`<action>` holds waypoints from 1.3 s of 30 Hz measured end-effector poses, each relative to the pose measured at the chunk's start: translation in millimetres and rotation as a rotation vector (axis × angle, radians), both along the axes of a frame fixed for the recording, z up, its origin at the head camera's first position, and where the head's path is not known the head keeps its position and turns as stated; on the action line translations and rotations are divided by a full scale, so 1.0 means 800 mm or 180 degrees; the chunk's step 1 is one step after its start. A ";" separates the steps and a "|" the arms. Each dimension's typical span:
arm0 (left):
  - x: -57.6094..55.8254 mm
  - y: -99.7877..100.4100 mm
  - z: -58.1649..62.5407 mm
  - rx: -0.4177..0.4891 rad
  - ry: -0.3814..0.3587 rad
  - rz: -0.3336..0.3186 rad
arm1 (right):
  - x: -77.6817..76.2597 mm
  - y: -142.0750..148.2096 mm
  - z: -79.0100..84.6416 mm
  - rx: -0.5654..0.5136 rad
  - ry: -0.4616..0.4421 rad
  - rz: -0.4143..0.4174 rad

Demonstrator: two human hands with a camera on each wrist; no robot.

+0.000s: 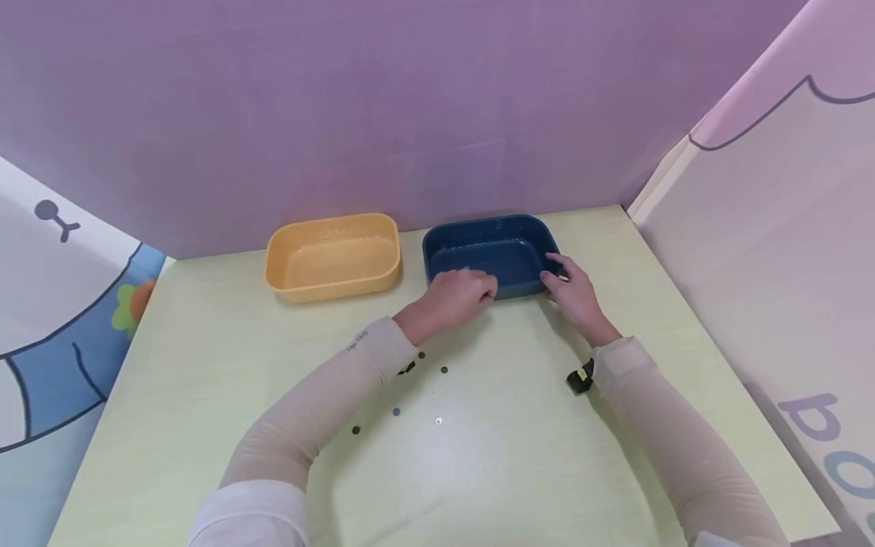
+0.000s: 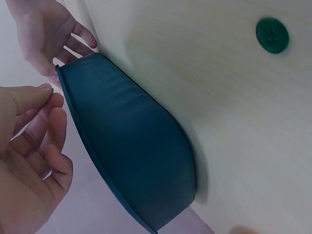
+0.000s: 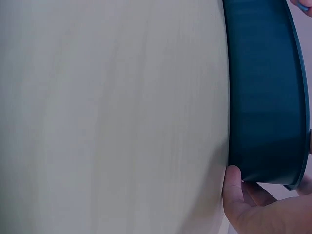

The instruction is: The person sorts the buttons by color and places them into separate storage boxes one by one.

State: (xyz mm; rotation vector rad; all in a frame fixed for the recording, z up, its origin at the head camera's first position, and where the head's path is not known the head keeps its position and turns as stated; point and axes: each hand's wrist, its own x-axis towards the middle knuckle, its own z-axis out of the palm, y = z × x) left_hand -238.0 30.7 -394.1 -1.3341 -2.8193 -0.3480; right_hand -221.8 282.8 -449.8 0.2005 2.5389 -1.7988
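Observation:
The dark blue tray (image 1: pixel 488 258) stands at the back of the table. Its near right corner is held by my right hand (image 1: pixel 574 298), the thumb low against the outer wall in the right wrist view and the fingers round the end. Over the near rim, my left hand (image 1: pixel 454 298) pinches a small blue button (image 3: pixel 303 7) between thumb and forefinger, mostly hidden by the fingertips. The other left fingers are loosely curled in the left wrist view. A green button (image 2: pixel 272 35) lies on the table behind that hand.
A yellow tray (image 1: pixel 335 285) stands left of the dark blue one. Below the left forearm lie several loose buttons, among them a blue button (image 1: pixel 396 412), a white button (image 1: pixel 439 421) and a dark green button (image 1: pixel 356 430). A purple curtain (image 1: pixel 328 114) hangs behind the table.

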 end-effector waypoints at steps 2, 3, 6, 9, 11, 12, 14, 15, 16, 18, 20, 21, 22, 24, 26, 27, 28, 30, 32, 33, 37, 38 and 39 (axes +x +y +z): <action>-0.003 -0.001 0.000 -0.0009 0.0027 0.0018 | 0.000 -0.001 -0.001 0.0015 -0.0022 0.0005; -0.004 -0.002 0.001 -0.0014 0.0031 0.0026 | 0.000 -0.001 -0.001 0.0014 -0.0030 0.0006; -0.009 -0.003 0.004 -0.0035 0.0021 0.0067 | -0.001 -0.002 -0.001 0.0026 -0.0031 -0.0005; -0.012 -0.003 0.006 -0.0077 -0.0022 0.0103 | -0.001 -0.001 -0.001 0.0031 -0.0018 -0.0008; -0.015 -0.003 0.008 -0.0099 -0.0055 0.0122 | -0.002 -0.001 -0.002 0.0030 -0.0021 -0.0018; -0.016 -0.003 0.009 -0.0101 -0.0073 0.0131 | -0.002 0.000 -0.002 0.0033 -0.0020 -0.0015; -0.019 -0.002 0.010 -0.0105 -0.0088 0.0153 | -0.002 0.000 -0.003 0.0038 -0.0027 -0.0018; -0.020 -0.002 0.011 -0.0105 -0.0099 0.0166 | -0.002 0.001 -0.003 0.0040 -0.0024 -0.0017; -0.021 -0.002 0.012 -0.0109 -0.0110 0.0183 | -0.002 0.001 -0.003 0.0038 -0.0028 -0.0022; -0.023 -0.001 0.013 -0.0117 -0.0115 0.0215 | -0.002 0.000 -0.004 0.0044 -0.0031 -0.0027; -0.025 -0.002 0.014 -0.0135 -0.0130 0.0256 | -0.001 0.000 -0.004 0.0055 -0.0029 -0.0027; -0.026 -0.002 0.015 -0.0141 -0.0139 0.0276 | -0.001 0.000 -0.004 0.0060 -0.0027 -0.0022; -0.027 -0.002 0.015 -0.0148 -0.0143 0.0293 | -0.001 0.000 -0.004 0.0066 -0.0028 -0.0025; -0.029 -0.003 0.016 -0.0156 -0.0144 0.0312 | -0.001 0.000 -0.004 0.0088 -0.0022 -0.0018; -0.031 -0.003 0.016 -0.0164 -0.0149 0.0318 | -0.001 0.000 -0.004 0.0104 -0.0024 -0.0012; -0.032 -0.004 0.015 -0.0164 -0.0143 0.0314 | -0.001 0.000 -0.004 0.0110 -0.0022 -0.0012; -0.034 -0.004 0.015 -0.0165 -0.0135 0.0307 | -0.001 0.000 -0.004 0.0120 -0.0021 -0.0012; -0.037 -0.004 0.015 -0.0174 -0.0145 0.0312 | -0.001 0.000 -0.005 0.0127 -0.0013 -0.0015; -0.040 -0.004 0.014 -0.0182 -0.0162 0.0337 | -0.002 0.000 -0.005 0.0121 -0.0010 -0.0024; -0.041 -0.004 0.013 -0.0183 -0.0173 0.0356 | -0.003 0.000 -0.006 0.0120 -0.0009 -0.0032; -0.046 -0.003 0.011 -0.0200 -0.0223 0.0427 | -0.004 0.000 -0.007 0.0124 -0.0012 -0.0058; -0.047 -0.003 0.011 -0.0204 -0.0230 0.0438 | -0.004 0.000 -0.007 0.0128 -0.0008 -0.0062; -0.048 -0.003 0.011 -0.0210 -0.0239 0.0445 | -0.004 0.000 -0.007 0.0126 -0.0005 -0.0064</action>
